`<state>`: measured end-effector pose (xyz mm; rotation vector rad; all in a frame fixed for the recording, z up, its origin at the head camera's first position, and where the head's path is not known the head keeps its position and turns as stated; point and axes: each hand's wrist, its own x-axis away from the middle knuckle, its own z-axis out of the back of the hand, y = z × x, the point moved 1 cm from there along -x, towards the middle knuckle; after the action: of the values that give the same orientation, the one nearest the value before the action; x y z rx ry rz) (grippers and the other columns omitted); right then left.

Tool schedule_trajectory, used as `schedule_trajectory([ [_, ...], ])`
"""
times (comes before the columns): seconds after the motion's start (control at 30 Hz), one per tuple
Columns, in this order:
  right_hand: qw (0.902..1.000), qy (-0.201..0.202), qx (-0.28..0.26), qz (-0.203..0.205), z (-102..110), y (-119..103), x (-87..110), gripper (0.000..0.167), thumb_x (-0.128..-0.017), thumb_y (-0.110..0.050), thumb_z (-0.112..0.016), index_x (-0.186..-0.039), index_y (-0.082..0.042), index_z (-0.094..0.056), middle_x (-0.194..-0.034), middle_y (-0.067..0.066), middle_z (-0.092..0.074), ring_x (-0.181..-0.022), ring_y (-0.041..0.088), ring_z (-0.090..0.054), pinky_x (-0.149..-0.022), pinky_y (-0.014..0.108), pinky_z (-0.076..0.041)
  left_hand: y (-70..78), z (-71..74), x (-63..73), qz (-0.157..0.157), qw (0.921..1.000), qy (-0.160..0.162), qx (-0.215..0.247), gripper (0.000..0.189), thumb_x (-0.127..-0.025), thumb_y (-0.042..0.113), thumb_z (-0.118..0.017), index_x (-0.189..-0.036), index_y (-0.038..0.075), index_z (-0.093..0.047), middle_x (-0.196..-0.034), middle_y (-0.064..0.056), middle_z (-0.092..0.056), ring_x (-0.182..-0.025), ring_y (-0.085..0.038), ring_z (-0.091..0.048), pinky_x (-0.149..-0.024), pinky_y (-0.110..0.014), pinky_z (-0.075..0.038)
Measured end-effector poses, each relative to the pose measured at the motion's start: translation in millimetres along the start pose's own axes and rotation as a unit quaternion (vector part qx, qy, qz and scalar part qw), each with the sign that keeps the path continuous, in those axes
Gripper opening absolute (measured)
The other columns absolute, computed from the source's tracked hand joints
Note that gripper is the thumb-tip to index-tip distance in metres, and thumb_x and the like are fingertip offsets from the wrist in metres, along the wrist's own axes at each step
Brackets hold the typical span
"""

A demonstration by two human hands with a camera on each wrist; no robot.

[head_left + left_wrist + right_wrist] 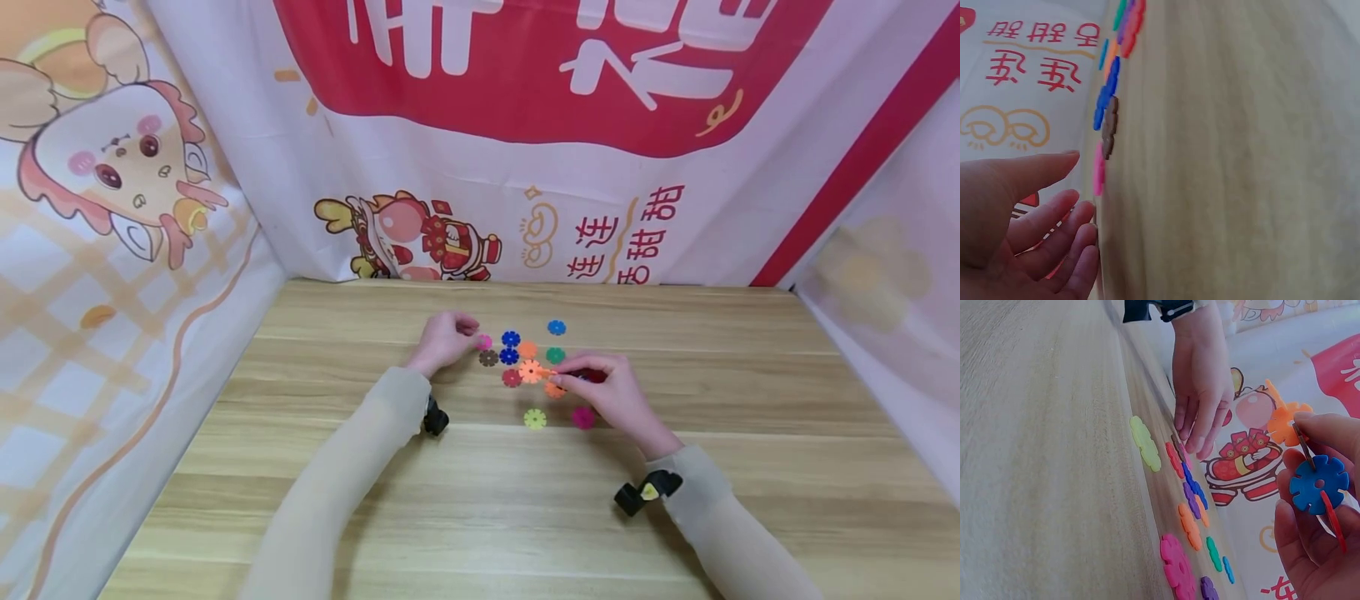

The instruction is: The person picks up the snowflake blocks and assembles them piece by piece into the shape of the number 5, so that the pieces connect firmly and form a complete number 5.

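Note:
My right hand [611,392] holds a small chain of joined, notched plastic snowflake discs just above the table. In the right wrist view, an orange disc [1285,425] sits at its upper end, with a blue disc [1310,490] and a red disc [1335,526] lower down. Thumb and fingers pinch the chain near the orange disc; part of it is hidden by the hand. My left hand [442,340] is beside a pink disc [485,342], its fingers loosely bent and thumb apart. Nothing shows in its grasp in the left wrist view [1041,219].
Loose discs lie around the hands: a brown one [488,358], dark blue ones [511,339], a red one [512,378], a green one [555,356], a light blue one [557,327], a yellow one [535,419] and a magenta one [582,418]. Printed cloth hangs behind the wooden table [480,517].

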<state>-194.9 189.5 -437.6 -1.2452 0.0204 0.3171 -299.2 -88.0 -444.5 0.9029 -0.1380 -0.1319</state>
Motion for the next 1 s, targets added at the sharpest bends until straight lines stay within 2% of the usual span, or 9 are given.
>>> schedule_trajectory([
  [0.23, 0.9999, 0.003, 0.005, 0.01, 0.1, 1.4, 0.1, 0.011, -0.092, -0.02, -0.08, -0.1, -0.013, -0.081, -0.108, 0.003, -0.073, -0.101, 0.025, -0.065, -0.081, 0.031, -0.056, -0.8, -4.5, -2.7, -0.002, 0.9989, -0.019, -0.043, 0.034, -0.089, 0.015, -0.08, -0.119, 0.002, -0.071, -0.111, -0.01, -0.068, -0.1, -0.024, -0.061, -0.091, -0.038, -0.051],
  [0.47, 0.9999, 0.005, 0.01, -0.001, 0.5, 1.6, 1.0, 0.011, -0.091, -0.022, -0.08, -0.1, -0.015, -0.081, -0.109, 0.001, -0.072, -0.102, 0.023, -0.065, -0.081, 0.032, -0.056, -1.6, -6.1, -4.3, -0.005, 0.9984, -0.016, -0.055, 0.028, -0.088, 0.016, -0.082, -0.112, 0.004, -0.073, -0.104, -0.008, -0.068, -0.093, -0.022, -0.061, -0.085, -0.036, -0.051],
  [0.7, 0.9999, 0.006, 0.012, -0.003, 0.5, 1.7, 0.9, 0.014, -0.092, -0.023, -0.08, -0.102, -0.014, -0.08, -0.108, 0.003, -0.073, -0.099, 0.025, -0.065, -0.08, 0.032, -0.055, -1.4, -9.3, -4.2, 0.007, 0.9992, -0.009, -0.039, 0.027, -0.088, 0.01, -0.082, -0.11, 0.004, -0.069, -0.099, -0.007, -0.067, -0.09, -0.022, -0.062, -0.082, -0.033, -0.053],
  [0.87, 0.9998, 0.008, 0.013, -0.012, 0.5, 2.9, 0.1, 0.014, -0.091, -0.025, -0.08, -0.101, -0.016, -0.08, -0.108, 0.001, -0.073, -0.099, 0.024, -0.065, -0.08, 0.033, -0.056, -1.8, -10.5, -3.8, 0.0, 0.9998, -0.005, -0.02, 0.025, -0.088, 0.006, -0.08, -0.108, 0.005, -0.065, -0.094, -0.006, -0.068, -0.088, -0.021, -0.064, -0.08, -0.034, -0.054],
  [1.0, 0.9998, 0.006, 0.012, -0.015, 0.5, 2.2, 0.2, 0.015, -0.091, -0.025, -0.081, -0.102, -0.015, -0.08, -0.108, 0.002, -0.073, -0.097, 0.025, -0.065, -0.078, 0.032, -0.056, -4.6, -10.2, -2.4, -0.011, 0.9999, 0.001, -0.005, 0.019, -0.089, 0.007, -0.08, -0.104, 0.006, -0.069, -0.092, -0.004, -0.07, -0.086, -0.019, -0.066, -0.081, -0.034, -0.055],
])
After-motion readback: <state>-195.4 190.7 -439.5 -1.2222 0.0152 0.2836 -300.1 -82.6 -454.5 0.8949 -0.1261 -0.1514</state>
